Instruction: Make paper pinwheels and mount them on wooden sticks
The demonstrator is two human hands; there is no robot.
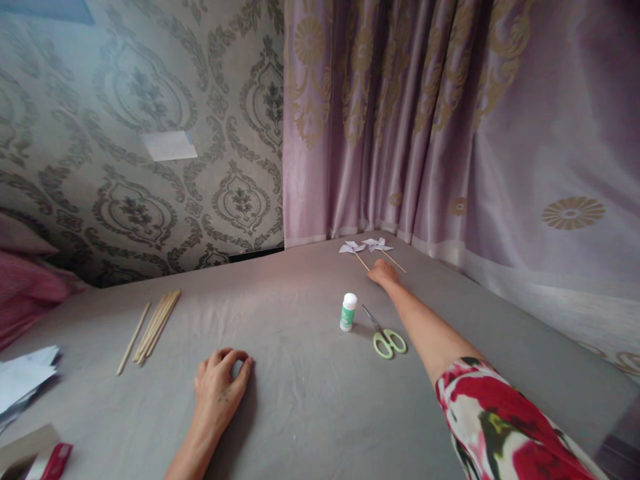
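Observation:
Stretched far forward, my right hand (pixel 383 273) is closed around the lower stick of a white paper pinwheel (pixel 352 247), which lies near the back of the grey-covered surface. A second paper pinwheel (pixel 377 245) lies just right of it, its stick pointing toward me. My left hand (pixel 223 378) rests on the cover with loosely bent fingers, a gap between thumb and forefinger, and nothing seen in it. Between the hands stand a green-and-white glue stick (pixel 349 313), upright and capped, and scissors (pixel 385 337) with light green handles, lying beside it.
On the left lie a bundle of wooden sticks (pixel 158 327) and one separate stick (pixel 133 339). Paper sheets (pixel 27 377) and a red-ended item (pixel 57 461) sit at the left edge. A curtain (pixel 350 133) and patterned wall (pixel 225 100) bound the back.

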